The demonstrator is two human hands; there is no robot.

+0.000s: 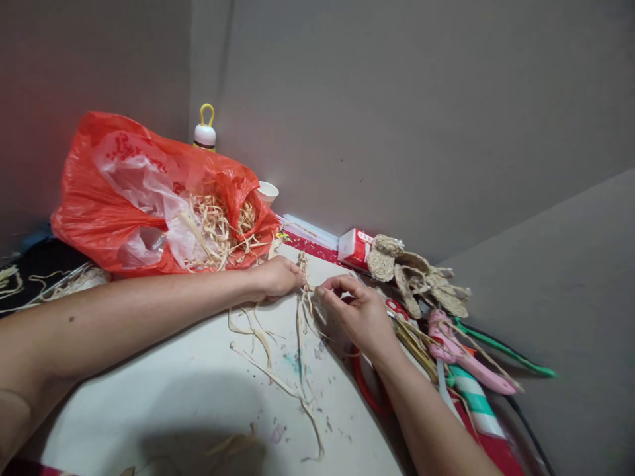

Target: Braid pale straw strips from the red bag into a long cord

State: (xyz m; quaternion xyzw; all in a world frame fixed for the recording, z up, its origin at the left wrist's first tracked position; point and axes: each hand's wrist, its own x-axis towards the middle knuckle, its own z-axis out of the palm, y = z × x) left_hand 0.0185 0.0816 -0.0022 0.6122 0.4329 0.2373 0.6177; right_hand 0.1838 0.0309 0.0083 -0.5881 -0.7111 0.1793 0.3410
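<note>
Over the middle of the white table (188, 377), my left hand (280, 277) is closed on a small bundle of pale straw strands (303, 264), tied or twisted at its upper end. A thin strand runs from the bundle to my right hand (358, 311), which pinches it between thumb and fingertips. Long loose strands hang from the bundle down onto the tabletop. More cut strands (268, 370) lie scattered below my hands. Red scissor handles (364, 380) show partly beneath my right forearm.
A red plastic bag (114, 198) full of straw strands lies at the back left, with a white-capped bottle (205, 135) and a paper cup (268, 192) behind it. On the right are woven straw pieces (417, 268), a red-white box (354, 248) and a pink glue gun (466, 354).
</note>
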